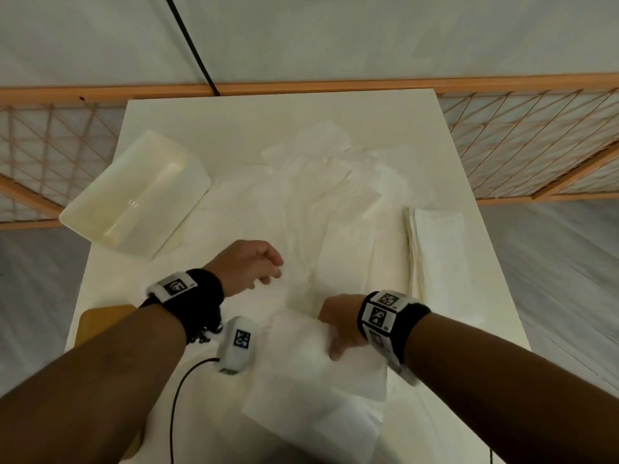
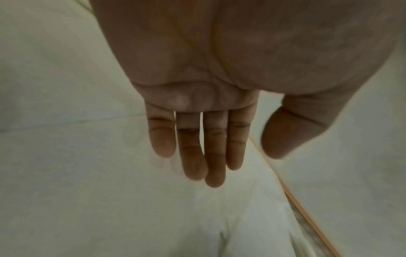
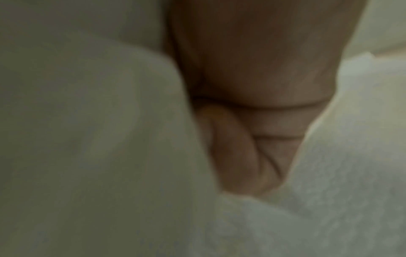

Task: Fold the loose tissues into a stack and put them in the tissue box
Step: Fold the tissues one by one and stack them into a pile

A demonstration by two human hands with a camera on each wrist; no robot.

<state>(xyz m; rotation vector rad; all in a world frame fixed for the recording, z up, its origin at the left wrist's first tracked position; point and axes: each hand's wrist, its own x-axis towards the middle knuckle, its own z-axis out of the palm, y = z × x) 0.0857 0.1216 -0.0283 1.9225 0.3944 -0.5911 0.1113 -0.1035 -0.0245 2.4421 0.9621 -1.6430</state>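
Right hand (image 1: 338,324) fingers buried in gripped tissue (image 1: 321,366), left hand (image 1: 249,264) fingers straight

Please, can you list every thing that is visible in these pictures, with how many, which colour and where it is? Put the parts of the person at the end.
table: one, white, under everything.
tissue box: one, cream, open and empty, far left of the table.
loose tissues: a pile, count unclear, white, centre of the table.
folded stack: one, white, right side of the table.
held tissue: one, white, near edge, partly lifted.
cable: one, black, along the wall behind the table.
wooden lattice: one, orange, behind the table.
left hand: one, fingers relaxed, holds nothing, above the loose tissues.
right hand: one, grips the held tissue.
wrist bands: two, black with white markers.
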